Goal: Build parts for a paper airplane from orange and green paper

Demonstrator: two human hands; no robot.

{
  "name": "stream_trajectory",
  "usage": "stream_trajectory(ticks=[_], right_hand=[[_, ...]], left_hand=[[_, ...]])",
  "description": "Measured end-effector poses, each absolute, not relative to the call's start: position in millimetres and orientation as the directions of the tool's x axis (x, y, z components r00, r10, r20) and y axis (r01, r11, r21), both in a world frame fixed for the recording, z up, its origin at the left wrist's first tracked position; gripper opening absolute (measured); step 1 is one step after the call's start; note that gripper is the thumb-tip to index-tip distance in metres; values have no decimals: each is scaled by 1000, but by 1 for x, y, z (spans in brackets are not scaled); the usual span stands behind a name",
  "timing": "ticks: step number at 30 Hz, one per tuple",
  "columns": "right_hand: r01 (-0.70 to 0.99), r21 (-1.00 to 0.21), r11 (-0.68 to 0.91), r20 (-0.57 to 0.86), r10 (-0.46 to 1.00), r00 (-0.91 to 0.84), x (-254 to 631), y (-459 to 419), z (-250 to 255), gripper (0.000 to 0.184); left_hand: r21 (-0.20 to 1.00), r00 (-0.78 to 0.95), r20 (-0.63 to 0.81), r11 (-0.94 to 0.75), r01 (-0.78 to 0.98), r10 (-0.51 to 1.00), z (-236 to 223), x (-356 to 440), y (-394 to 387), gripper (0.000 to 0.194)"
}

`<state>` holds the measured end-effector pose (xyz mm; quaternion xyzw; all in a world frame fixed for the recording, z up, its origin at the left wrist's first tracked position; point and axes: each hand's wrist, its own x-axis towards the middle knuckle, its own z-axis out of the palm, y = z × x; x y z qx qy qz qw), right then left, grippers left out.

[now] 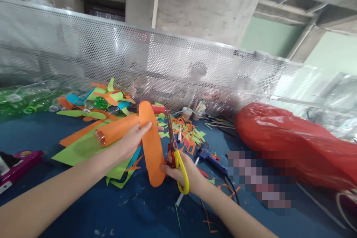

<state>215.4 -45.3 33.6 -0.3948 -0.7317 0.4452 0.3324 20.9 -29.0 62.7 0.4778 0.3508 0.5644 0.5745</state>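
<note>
An orange paper strip with rounded ends stands nearly upright before me. My left hand pinches its left edge above the middle. In my right hand is a pair of scissors with yellow and red handles, its blades pointing up and away. The thumb of that hand also touches the strip's lower right edge. Behind my left wrist lies a roll wrapped in orange paper, with clear plastic at its near end. It rests over green paper sheets.
Paper scraps litter the table's middle. A blue glue gun lies to the right, near a large red plastic bag. Green plastic bottles and coloured cut-outs lie at the left. A perforated metal screen runs behind.
</note>
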Motion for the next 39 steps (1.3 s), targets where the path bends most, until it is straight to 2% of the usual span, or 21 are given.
stream_trajectory(ticks=[3, 7, 13, 18, 23, 28, 32, 39], right_hand=[[296, -917, 268, 98, 870, -483, 215, -47, 38, 24], [355, -900, 253, 58, 876, -478, 214, -49, 41, 23], [378, -879, 290, 68, 861, -503, 215, -50, 41, 22], [378, -870, 316, 76, 844, -530, 217, -49, 40, 24], [306, -938, 163, -22, 853, -521, 213, -52, 42, 26], [279, -956, 86, -66, 867, -494, 209, -55, 47, 33], [312, -944, 107, -50, 887, -458, 209, -52, 45, 34], [294, -945, 140, -14, 885, -465, 210, -45, 35, 35]], left_hand=[[951, 78, 119, -91, -294, 990, 66, 22, -30, 32], [933, 37, 84, -66, -354, 996, 70, 23, -30, 27], [914, 50, 13, 9, -407, 999, 67, 18, -26, 37], [921, 17, -17, 22, -389, 1000, 66, 16, -25, 27], [931, 12, 0, 5, -364, 1000, 67, 16, -25, 22], [938, 72, -7, 32, -345, 997, 60, 18, -25, 28], [942, 106, -44, 76, -328, 993, 55, 24, -31, 29], [934, 67, -95, 112, -339, 993, 44, 33, -32, 29]])
